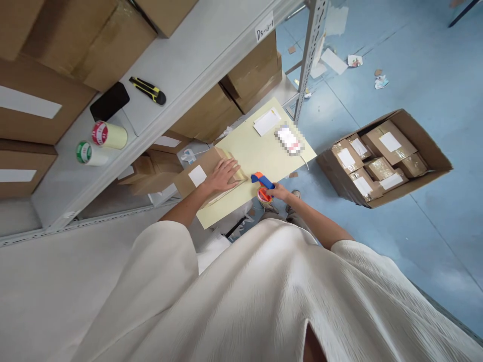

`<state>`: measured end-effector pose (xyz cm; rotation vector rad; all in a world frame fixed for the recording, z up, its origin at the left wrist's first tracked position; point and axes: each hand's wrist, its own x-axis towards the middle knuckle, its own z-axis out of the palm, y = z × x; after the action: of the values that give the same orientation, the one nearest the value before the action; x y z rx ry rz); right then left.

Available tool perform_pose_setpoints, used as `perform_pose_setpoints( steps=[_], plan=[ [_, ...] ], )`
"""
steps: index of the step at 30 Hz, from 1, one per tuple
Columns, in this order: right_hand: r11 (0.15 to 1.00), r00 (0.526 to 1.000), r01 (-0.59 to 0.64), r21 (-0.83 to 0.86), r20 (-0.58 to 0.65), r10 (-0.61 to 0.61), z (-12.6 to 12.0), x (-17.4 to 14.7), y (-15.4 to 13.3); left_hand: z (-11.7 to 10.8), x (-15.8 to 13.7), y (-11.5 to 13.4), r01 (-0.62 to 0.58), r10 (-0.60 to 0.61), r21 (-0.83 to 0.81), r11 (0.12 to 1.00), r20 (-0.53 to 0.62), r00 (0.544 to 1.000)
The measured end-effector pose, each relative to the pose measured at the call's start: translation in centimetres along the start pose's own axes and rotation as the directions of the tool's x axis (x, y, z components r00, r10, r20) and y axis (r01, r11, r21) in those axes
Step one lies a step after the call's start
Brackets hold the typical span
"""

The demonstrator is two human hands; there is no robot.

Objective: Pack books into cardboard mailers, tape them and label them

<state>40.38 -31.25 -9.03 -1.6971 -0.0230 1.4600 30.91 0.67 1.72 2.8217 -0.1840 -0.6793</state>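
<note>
A brown cardboard box with a white label lies on the pale yellow board. My left hand rests flat on top of this box, fingers spread, with a ring on one finger. Just beyond the box's right end, my right hand is closed on a blue and orange tape dispenser. A tape roll with a red core sits on the dispenser. Whether tape runs from it to the box I cannot tell.
A white card lies at the board's far side. At the right, an open carton of labelled boxes stands on the blue floor. On the left shelf are a utility knife, a black phone and two tape rolls. Paper scraps litter the floor.
</note>
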Motion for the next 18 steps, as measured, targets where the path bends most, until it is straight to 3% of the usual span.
perform_pose_setpoints(
  steps=[4,8,13,18],
  plan=[
    [1.000,1.000,0.008,0.012,-0.031,-0.007,-0.6,1.2,-0.3,0.5,1.4,0.2,0.106,-0.111,-0.047,0.993,-0.121,0.986],
    [0.990,0.998,0.000,0.144,0.058,-0.008,0.4,2.5,-0.6,0.3,3.3,0.8,0.213,-0.230,-0.102,0.972,-0.191,0.954],
    [0.968,1.000,0.004,0.249,0.010,-0.006,2.1,3.6,-2.4,0.1,6.4,0.8,0.386,-0.420,-0.172,0.906,-0.275,0.865],
    [0.985,1.000,-0.019,0.169,-0.002,0.019,1.7,2.8,-3.6,-0.3,9.3,-0.1,0.513,-0.556,-0.215,0.831,-0.282,0.782]
  ],
)
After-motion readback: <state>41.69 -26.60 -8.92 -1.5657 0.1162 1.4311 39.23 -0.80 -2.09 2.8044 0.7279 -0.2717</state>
